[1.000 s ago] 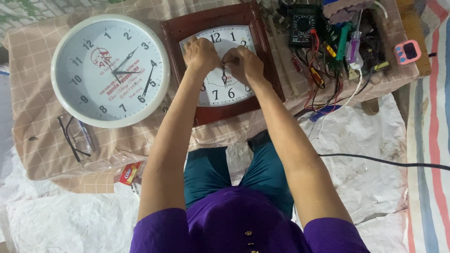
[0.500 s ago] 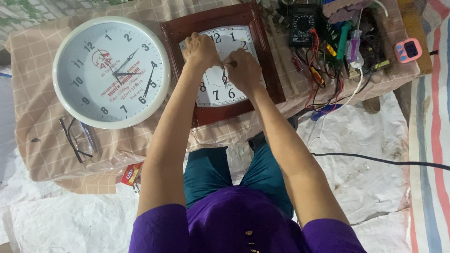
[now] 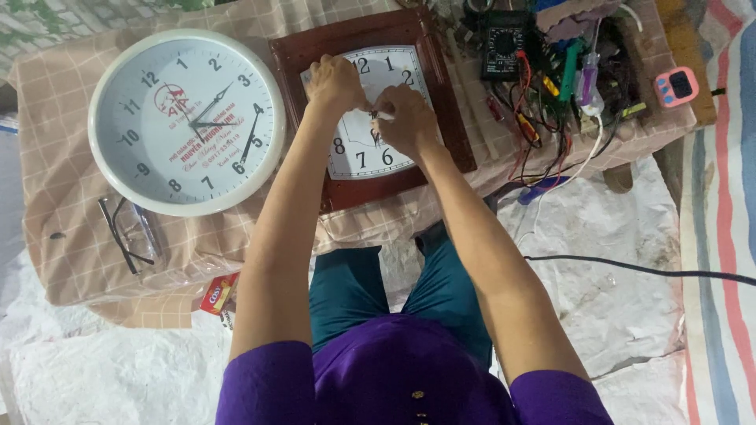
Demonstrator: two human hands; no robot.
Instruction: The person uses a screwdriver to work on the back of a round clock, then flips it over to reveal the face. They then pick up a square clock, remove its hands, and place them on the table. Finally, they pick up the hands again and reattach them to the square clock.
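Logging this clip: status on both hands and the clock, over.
Left hand and right hand both on the square wood-framed clock, fingers pinched at the dial's centre. What they pinch is too small to tell. Round white clock lies apart, untouched.

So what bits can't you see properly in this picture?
- Head view: the middle of the square clock and its hands, covered by the left hand and right hand.
- What the fingertips pinch: too small to tell.
- Whether either grip is closed on anything: unclear.
- Tools at the top right: tangled in wires, partly cut off by the top edge.
- Glasses: under clear plastic, blurred.
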